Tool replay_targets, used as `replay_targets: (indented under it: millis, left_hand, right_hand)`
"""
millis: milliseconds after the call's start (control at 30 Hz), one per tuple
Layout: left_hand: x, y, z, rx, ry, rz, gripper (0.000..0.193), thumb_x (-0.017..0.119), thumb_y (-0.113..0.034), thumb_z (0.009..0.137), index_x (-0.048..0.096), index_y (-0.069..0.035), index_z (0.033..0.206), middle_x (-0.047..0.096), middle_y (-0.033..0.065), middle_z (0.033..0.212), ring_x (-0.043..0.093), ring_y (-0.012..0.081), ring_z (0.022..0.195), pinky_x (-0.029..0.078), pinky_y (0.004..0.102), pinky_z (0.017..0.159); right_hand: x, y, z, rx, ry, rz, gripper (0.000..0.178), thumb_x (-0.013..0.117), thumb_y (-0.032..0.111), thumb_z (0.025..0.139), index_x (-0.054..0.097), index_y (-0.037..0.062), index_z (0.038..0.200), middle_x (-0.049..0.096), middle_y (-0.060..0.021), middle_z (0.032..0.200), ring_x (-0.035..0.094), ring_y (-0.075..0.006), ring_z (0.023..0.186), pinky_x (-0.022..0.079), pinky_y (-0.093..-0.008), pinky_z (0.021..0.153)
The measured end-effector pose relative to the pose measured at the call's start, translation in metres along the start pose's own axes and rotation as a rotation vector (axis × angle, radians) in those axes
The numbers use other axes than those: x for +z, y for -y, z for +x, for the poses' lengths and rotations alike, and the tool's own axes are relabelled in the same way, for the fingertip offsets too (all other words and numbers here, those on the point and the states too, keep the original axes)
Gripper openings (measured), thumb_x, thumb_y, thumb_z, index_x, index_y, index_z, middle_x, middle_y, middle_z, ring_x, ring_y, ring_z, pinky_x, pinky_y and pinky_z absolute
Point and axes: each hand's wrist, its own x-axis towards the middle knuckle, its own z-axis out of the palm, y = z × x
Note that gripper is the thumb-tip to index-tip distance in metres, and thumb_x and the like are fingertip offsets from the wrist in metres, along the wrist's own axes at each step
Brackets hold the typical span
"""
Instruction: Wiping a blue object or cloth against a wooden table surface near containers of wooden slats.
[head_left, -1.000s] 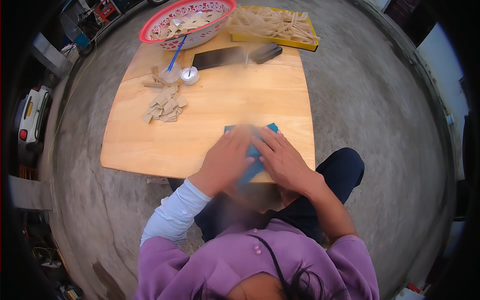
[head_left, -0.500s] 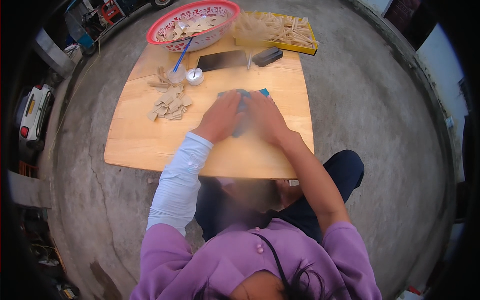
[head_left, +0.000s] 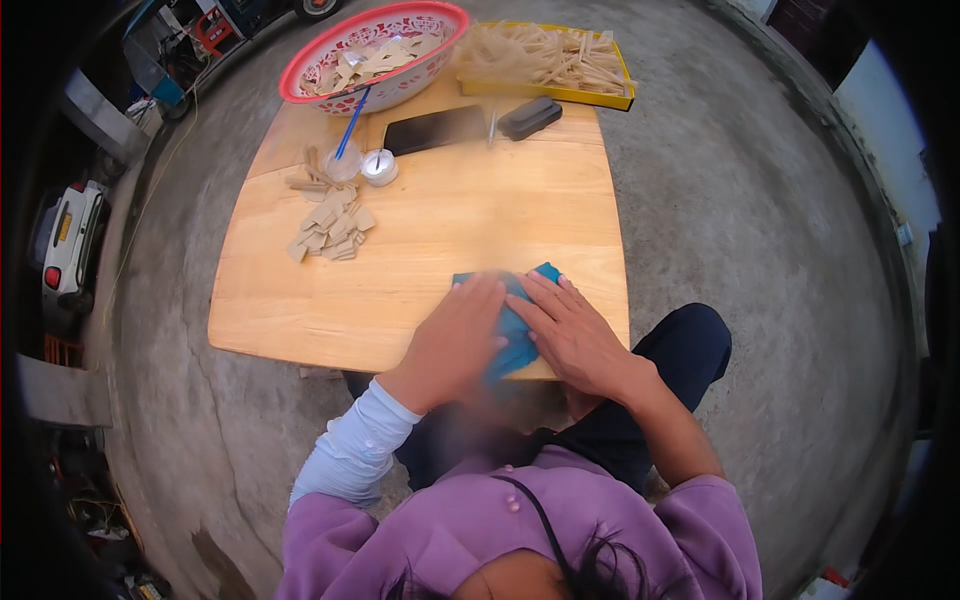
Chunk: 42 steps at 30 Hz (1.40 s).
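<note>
A blue-green cloth (head_left: 514, 336) lies folded at the near edge of the wooden table (head_left: 300, 290), part of it reaching that edge. My left hand (head_left: 460, 325) presses on its left side, fingers stretched out and close together. On the right side rests my right hand (head_left: 572, 325), flat, with fingers spread a little and pointing up and left. Both palms face down, so the middle of the cloth shows between them. A pale sleeve cover (head_left: 368, 440) wraps my left forearm; my right forearm is bare.
Thin tan pieces (head_left: 335, 225) lie in a heap at the left, beside a small white pot (head_left: 379, 167) and a blue stick (head_left: 352, 125). A black phone (head_left: 433, 130) and dark case (head_left: 530, 118) sit farther back. Behind them stand a red-rimmed basin (head_left: 375, 100) and yellow tray (head_left: 590, 98).
Both hands and the cloth have slid toward me, from mid-table to the near edge. More of the cloth now shows between my hands. The view has shifted slightly.
</note>
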Motion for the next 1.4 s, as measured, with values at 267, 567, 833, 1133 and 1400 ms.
replay_targets:
  millis: [267,567,833,1133,1400]
  left_hand:
    - [0.02,0.07,0.141,0.002,-0.032,0.015,0.04,0.057,-0.022,0.087,0.056,0.004,0.118,0.05,0.0226,0.121,0.047,0.0341,0.117,0.038,0.0464,0.1]
    - [0.021,0.011,0.062,0.03,-0.158,-0.052,0.063,0.061,-0.035,0.088,0.042,0.0,0.137,0.039,0.0192,0.145,0.032,0.0337,0.138,0.025,0.0494,0.113]
    - [-0.019,-0.01,0.014,0.019,0.118,0.175,0.071,0.053,-0.042,0.094,0.03,0.001,0.145,0.027,0.0234,0.151,0.025,0.0405,0.141,0.02,0.0483,0.115]
    - [0.025,-0.006,0.06,0.172,-0.144,-0.012,0.058,0.057,-0.025,0.091,0.04,0.008,0.136,0.046,0.0238,0.137,0.04,0.0385,0.131,0.028,0.0484,0.111]
    - [0.042,0.065,0.162,0.103,-0.238,0.21,0.047,0.054,-0.024,0.093,0.044,0.001,0.131,0.047,0.0201,0.136,0.041,0.0316,0.131,0.029,0.0434,0.111]
  right_hand:
    - [-0.004,-0.092,0.08,0.065,-0.137,-0.182,0.051,0.048,0.014,0.091,0.038,0.008,0.141,0.035,-0.0202,0.146,0.031,-0.0362,0.138,0.022,-0.0492,0.115]
    - [-0.003,-0.027,0.008,0.17,-0.093,-0.016,0.056,0.052,0.025,0.093,0.035,0.0054,0.143,0.03,-0.0255,0.148,0.025,-0.0407,0.14,0.019,-0.0531,0.114]
    - [-0.015,-0.001,-0.022,0.231,-0.069,-0.074,0.055,0.048,0.028,0.097,0.036,-0.0046,0.14,0.031,-0.0267,0.147,0.025,-0.0407,0.14,0.019,-0.0472,0.116]
    - [0.0,-0.021,-0.007,0.192,-0.207,-0.1,0.053,0.048,0.02,0.095,0.036,-0.0067,0.138,0.038,-0.025,0.144,0.033,-0.0382,0.137,0.024,-0.0438,0.115]
    - [-0.021,-0.114,0.086,0.192,-0.104,-0.233,0.048,0.045,0.021,0.097,0.038,-0.0034,0.138,0.038,-0.0226,0.145,0.032,-0.0355,0.138,0.024,-0.0433,0.115]
